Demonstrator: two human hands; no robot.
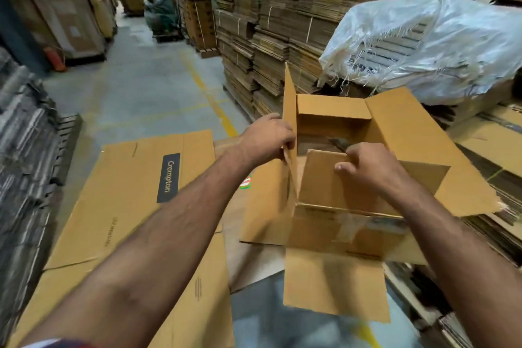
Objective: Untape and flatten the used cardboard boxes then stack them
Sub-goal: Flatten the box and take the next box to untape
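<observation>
Two hands work one open box [339, 200], which lies between them. Left hand [268, 135] pinches the upright flap [289, 110]; right hand [370, 164] curls over the near flap [324, 178], holding a dark object there. Cardboard likely light, stiff; grip flap edges beside the fingers.

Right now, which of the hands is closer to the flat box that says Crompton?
Left. The left hand grips the open box's upright left flap, the side next to the flat Crompton box. The right hand holds the near inner flap, farther away.
</observation>
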